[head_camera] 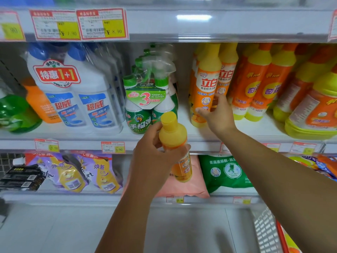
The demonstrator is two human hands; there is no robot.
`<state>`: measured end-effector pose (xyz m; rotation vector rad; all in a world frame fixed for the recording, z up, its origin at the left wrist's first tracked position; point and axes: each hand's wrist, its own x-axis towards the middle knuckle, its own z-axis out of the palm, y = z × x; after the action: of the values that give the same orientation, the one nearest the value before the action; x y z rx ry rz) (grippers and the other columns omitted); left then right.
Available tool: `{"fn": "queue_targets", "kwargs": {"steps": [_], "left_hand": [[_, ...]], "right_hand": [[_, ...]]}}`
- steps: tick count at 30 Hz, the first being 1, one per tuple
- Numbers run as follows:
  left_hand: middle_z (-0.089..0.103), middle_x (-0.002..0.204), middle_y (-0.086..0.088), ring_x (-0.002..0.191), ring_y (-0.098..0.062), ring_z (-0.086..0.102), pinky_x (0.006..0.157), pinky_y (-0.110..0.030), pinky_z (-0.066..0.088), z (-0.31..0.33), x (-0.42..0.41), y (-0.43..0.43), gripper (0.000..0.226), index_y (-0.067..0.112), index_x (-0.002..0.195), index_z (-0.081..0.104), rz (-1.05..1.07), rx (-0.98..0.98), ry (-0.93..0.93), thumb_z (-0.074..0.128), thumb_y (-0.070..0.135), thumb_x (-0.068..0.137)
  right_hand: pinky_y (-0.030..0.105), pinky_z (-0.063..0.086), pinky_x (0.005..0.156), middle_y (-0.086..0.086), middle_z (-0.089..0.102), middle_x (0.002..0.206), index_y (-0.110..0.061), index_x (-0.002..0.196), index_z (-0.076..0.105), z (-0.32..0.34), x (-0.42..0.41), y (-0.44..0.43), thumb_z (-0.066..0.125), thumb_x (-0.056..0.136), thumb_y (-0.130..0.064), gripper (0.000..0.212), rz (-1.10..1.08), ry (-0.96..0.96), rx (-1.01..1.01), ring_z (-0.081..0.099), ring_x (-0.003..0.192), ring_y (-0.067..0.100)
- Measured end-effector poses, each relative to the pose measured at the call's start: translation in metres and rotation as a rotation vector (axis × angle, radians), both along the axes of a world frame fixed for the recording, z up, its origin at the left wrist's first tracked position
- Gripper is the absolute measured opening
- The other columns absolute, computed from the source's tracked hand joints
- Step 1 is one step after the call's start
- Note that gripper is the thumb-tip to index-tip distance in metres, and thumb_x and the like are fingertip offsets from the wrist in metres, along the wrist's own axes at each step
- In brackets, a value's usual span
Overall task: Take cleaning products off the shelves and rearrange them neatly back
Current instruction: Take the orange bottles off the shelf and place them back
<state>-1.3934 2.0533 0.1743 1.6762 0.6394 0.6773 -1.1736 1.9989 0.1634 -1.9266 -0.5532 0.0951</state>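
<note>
Scene: A person stands facing stocked store shelving, both arms stretched toward the middle shelf (78, 145).
Left hand: The left hand (156, 154) grips a yellow-capped orange bottle (172, 132) in the air, near the shelf edge and clear of the shelf. The fingers curl round the bottle's waist and the cap tilts toward the far left.
Right hand: The right hand (217, 114) reaches farther in and holds the front detergent bottle (206, 84), which stands upright at the left end of the yellow-and-orange row. The thumb lies across the bottle's lower front, and the fingers wrap round its right side.
Neighbours: A green spray twin-pack (145, 99) stands just left of the gap, and a white twin-pack (76, 92) stands farther left. Orange bottles (259, 83) crowd the right.
Below: A pink bag (187, 183) and a green bag (226, 170) lie on the lower shelf.
Progress: It looks early. 1 bottle is off the shelf and a 2nd is in hand but standing in place. Everything else remains shelved, so nearly all the clearing and all the neat restocking appear to be left.
</note>
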Motion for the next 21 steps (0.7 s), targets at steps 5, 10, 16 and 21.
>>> {"fn": "queue_targets", "kwargs": {"steps": [5,10,16,21], "left_hand": [[0.073,0.094,0.021,0.087,0.002,0.067,0.067,-0.015,0.054,0.003,-0.001,0.004,0.046,0.036,0.108,0.063,-0.033,-0.028,-0.003,0.085,0.017,0.071],[0.075,0.095,0.012,0.085,-0.002,0.070,0.066,-0.015,0.055,0.013,-0.005,-0.002,0.047,0.029,0.107,0.065,-0.100,-0.064,-0.035,0.083,0.004,0.073],[0.076,0.101,0.004,0.093,-0.012,0.072,0.078,-0.027,0.059,0.025,0.001,-0.024,0.046,0.019,0.115,0.063,-0.208,-0.072,-0.089,0.081,0.005,0.075],[0.066,0.123,0.009,0.115,-0.003,0.062,0.100,-0.028,0.050,0.014,0.018,0.001,0.064,0.024,0.132,0.056,-0.154,-0.012,-0.071,0.082,0.036,0.074]], "right_hand": [[0.027,0.044,0.088,-0.005,0.057,0.123,-0.020,0.139,0.045,-0.006,-0.034,-0.033,0.066,0.093,-0.021,0.051,-0.028,-0.084,0.049,0.056,0.103,0.005],[0.024,0.042,0.102,-0.018,0.053,0.136,-0.038,0.145,0.038,-0.037,-0.104,-0.090,0.077,0.076,-0.030,0.079,0.503,0.107,-0.212,0.049,0.124,-0.002],[0.014,0.051,0.075,-0.021,0.067,0.107,-0.049,0.120,0.049,-0.047,-0.119,-0.095,0.088,0.071,-0.031,0.065,0.381,0.108,-0.115,0.064,0.092,-0.009],[0.009,0.045,0.070,-0.022,0.067,0.100,-0.038,0.118,0.052,-0.031,-0.090,-0.108,0.086,0.074,-0.022,0.057,0.288,0.034,-0.022,0.063,0.088,-0.011]]}}
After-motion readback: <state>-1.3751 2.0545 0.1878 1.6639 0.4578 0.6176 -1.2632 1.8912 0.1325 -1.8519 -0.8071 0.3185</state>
